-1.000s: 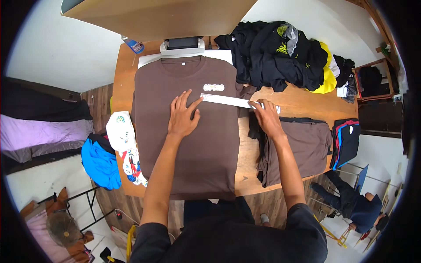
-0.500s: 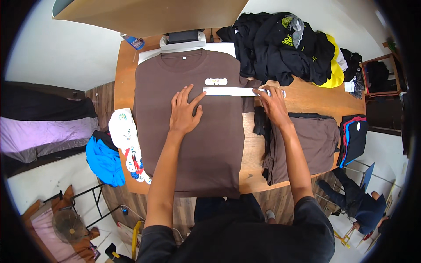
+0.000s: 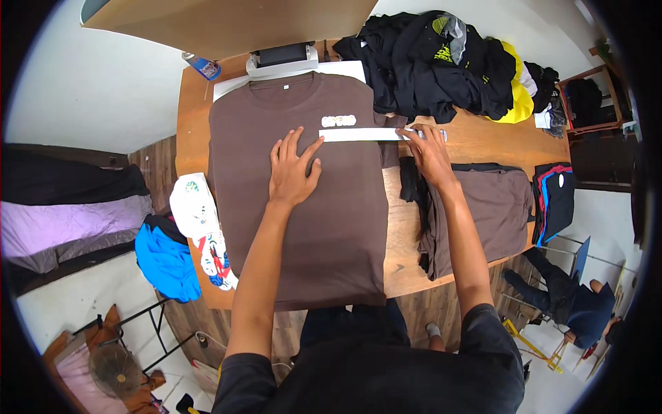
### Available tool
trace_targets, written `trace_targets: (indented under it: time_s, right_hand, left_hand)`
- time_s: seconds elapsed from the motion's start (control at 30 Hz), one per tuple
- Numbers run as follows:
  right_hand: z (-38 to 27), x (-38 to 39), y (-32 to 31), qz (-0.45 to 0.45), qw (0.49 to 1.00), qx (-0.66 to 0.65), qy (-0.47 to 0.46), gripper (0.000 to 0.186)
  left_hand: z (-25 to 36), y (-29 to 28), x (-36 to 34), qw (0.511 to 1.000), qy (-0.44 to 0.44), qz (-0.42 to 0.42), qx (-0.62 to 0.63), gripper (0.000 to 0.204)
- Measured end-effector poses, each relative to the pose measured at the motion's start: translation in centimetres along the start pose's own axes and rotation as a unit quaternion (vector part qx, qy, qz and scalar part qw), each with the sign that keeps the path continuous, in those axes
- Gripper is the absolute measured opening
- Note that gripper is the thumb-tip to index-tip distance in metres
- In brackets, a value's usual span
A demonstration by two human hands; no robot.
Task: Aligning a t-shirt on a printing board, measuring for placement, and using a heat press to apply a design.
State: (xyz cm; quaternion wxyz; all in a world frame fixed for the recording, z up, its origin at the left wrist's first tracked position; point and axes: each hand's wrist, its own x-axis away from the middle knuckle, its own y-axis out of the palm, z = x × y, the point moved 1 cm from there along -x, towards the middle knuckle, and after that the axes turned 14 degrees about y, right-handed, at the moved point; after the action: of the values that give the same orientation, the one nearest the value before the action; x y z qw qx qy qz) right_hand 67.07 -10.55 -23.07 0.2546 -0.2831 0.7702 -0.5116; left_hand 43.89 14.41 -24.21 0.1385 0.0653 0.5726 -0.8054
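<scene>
White strip (image 3: 362, 134) has turned level; wooden table (image 3: 496, 145) stands on plank floor (image 3: 445, 310).

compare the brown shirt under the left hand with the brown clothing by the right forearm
The brown shirt is spread flat; the brown clothing lies in a smaller bundle. The shirt bears a pale patch; the clothing shows none on its visible part. The left hand rests on the shirt, while black fabric shows at the clothing's edges. Both are a similar dark brown.
</scene>
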Motion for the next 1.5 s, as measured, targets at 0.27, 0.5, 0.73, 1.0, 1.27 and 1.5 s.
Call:
trace_targets:
  time_s: [0.27,0.5,0.73,1.0,1.27,1.5]
  right_hand:
    - [0.0,-0.3,0.0,0.013,1.0,0.003,-0.005,0.041]
    - [-0.1,-0.3,-0.1,0.007,1.0,0.004,0.003,0.039]
    - [-0.2,-0.2,-0.1,0.0,1.0,-0.007,0.009,0.039]
    - [-0.5,2.2,-1.3,0.002,1.0,0.02,0.02,0.044]
    - [-8.2,11.6,-1.5,-0.12,0.988,-0.09,-0.033,0.048]
    - [-14.9,14.5,0.3,-0.08,0.978,-0.178,0.077,0.046]
  left_hand:
    - [0.0,0.2,-0.1,1.0,0.002,0.009,0.014,0.049]
    - [0.0,0.2,-0.1,1.0,0.001,0.003,0.014,0.049]
    - [-0.1,0.3,0.0,1.0,0.004,0.003,0.007,0.05]
    - [0.2,0.1,-0.5,1.0,0.006,0.013,0.014,0.048]
    - [0.2,-0.2,0.1,1.0,0.018,0.012,-0.001,0.046]
    - [-0.1,0.0,0.3,1.0,0.002,0.017,0.006,0.052]
